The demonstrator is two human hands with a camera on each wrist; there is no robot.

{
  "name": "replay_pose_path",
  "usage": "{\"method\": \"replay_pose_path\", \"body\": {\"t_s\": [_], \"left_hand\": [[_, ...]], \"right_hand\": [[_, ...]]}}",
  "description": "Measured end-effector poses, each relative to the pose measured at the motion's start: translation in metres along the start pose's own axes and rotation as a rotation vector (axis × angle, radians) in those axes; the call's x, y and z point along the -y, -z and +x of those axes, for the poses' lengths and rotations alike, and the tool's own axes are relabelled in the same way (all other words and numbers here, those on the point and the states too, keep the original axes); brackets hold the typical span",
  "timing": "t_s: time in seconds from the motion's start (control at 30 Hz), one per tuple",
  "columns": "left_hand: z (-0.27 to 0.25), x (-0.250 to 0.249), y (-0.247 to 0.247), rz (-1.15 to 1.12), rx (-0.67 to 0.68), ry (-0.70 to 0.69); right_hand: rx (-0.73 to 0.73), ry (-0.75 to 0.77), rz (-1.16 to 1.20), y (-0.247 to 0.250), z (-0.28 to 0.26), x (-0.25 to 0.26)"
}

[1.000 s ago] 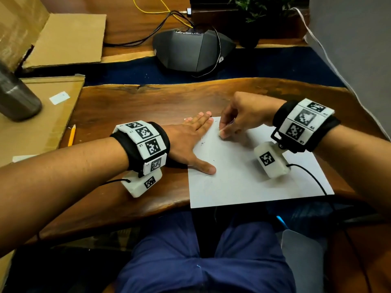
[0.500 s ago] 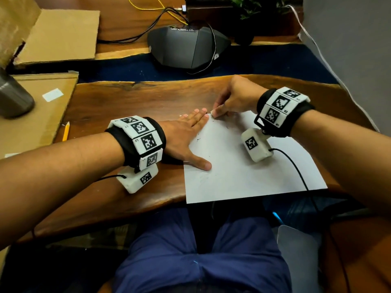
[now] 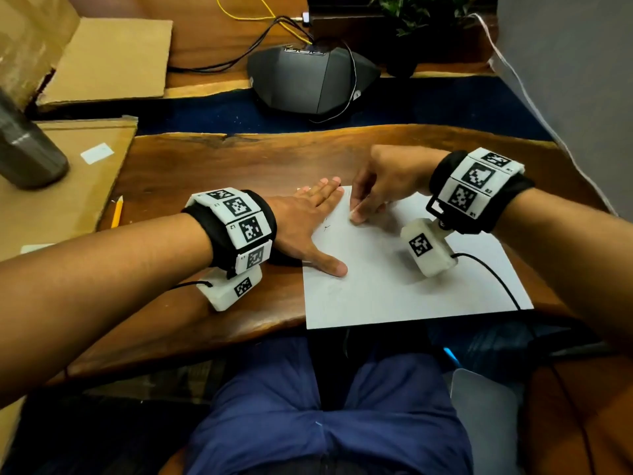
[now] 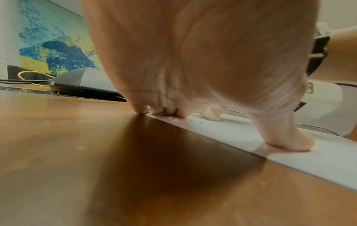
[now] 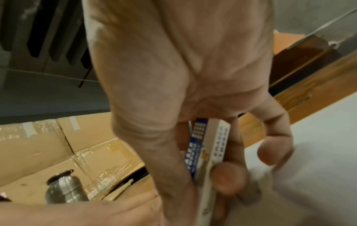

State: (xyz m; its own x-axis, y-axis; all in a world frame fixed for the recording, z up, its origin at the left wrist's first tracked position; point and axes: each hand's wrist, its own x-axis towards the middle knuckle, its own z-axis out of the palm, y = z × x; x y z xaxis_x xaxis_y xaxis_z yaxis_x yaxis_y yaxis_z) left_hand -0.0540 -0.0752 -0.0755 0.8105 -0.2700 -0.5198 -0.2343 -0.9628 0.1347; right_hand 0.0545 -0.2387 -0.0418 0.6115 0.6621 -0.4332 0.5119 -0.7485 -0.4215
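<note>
right now the right hand (image 3: 387, 180) pinches the eraser (image 5: 216, 142) steeply tilted, tip on the paper (image 3: 394, 286) near its far left corner, the faint marks (image 3: 326, 228) just to its left, beside the flat, straight-fingered left hand (image 3: 305, 221) pinning the sheet.
</note>
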Motion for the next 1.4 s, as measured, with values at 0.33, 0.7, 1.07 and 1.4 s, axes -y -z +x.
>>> {"method": "replay_pose_path", "body": {"t_s": [0.33,0.7,1.07,1.4], "left_hand": [[-0.002,-0.002,-0.002,-0.038,-0.037,0.056],[0.000,-0.003,-0.001,-0.043,-0.024,0.113],[-0.001,-0.004,0.002,-0.035,-0.009,0.121],[-0.002,-0.005,0.001,-0.044,-0.012,0.127]], "right_hand": [[-0.166,-0.025,0.066,-0.005,0.004,-0.003],[-0.298,0.004,0.107,-0.003,0.018,0.000],[-0.326,0.008,0.037,0.001,0.023,0.002],[-0.226,-0.032,0.012,0.009,0.025,-0.001]]}}
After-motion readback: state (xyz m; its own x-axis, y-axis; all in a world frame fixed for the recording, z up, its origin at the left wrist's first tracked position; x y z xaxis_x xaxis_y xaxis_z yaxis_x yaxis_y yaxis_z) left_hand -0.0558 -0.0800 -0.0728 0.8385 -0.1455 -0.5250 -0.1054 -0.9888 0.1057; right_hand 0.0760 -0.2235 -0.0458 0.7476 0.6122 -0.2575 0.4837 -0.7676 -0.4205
